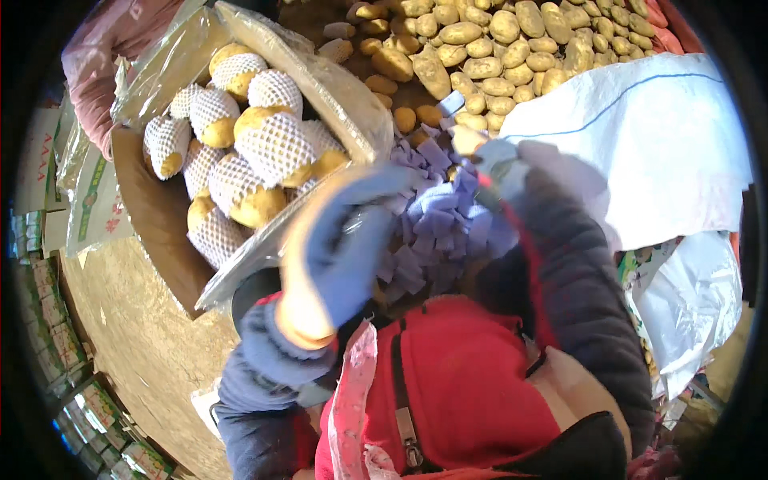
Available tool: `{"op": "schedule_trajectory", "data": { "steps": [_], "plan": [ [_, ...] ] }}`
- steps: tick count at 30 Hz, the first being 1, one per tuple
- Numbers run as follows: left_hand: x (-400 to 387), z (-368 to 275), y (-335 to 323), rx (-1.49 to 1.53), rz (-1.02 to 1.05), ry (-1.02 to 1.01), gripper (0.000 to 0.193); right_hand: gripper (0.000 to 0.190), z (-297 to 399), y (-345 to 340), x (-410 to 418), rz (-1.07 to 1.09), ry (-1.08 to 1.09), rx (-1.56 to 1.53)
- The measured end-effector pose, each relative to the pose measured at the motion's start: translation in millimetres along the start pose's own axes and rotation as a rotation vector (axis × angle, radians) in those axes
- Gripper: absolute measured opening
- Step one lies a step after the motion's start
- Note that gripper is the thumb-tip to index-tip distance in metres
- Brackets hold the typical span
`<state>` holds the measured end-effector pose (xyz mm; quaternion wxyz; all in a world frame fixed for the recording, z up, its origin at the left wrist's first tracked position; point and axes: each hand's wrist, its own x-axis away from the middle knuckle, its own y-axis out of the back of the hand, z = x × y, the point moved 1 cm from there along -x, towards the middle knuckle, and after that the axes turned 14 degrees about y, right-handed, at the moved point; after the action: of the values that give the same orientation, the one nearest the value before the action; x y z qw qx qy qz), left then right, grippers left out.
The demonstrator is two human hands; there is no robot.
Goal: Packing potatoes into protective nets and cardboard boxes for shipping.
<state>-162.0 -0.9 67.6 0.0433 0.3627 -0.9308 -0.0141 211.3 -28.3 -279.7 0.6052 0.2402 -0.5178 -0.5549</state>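
Observation:
My left hand (345, 240), in a blue-grey work glove, is blurred beside the near right edge of an open cardboard box (162, 240) lined with clear plastic; whether it holds anything cannot be told. The box holds several potatoes (264, 207) in white foam net sleeves (276, 144). My right hand (504, 165), gloved and blurred, is at the near edge of the potato heap, with a potato (468, 141) at its fingertips. Between and below the hands lies a pile of small purple foam pieces (444, 210).
A large heap of bare potatoes (498, 54) lies at the top. White woven sheeting (624, 144) covers the right side, with clear plastic (690, 306) below it. Another person's pink sleeve (99, 72) reaches to the box's left side. Printed cartons (57, 300) line the far left.

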Motion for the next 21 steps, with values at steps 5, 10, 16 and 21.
{"op": "schedule_trajectory", "data": {
  "steps": [5,10,16,21],
  "plan": [
    [-23,58,-43,0.166,0.14,0.353,0.023,0.028,68,-60,-4,-0.48,-0.119,0.252],
    [-51,72,-42,-0.021,0.053,0.256,0.026,0.039,52,13,-6,-0.238,0.232,-0.256],
    [-67,82,-62,-0.255,-0.216,0.064,0.041,0.021,153,158,115,0.07,0.454,-0.943],
    [-61,85,-65,0.233,0.166,0.445,0.022,0.017,158,169,159,-0.465,0.89,-0.685]
  ]
}}
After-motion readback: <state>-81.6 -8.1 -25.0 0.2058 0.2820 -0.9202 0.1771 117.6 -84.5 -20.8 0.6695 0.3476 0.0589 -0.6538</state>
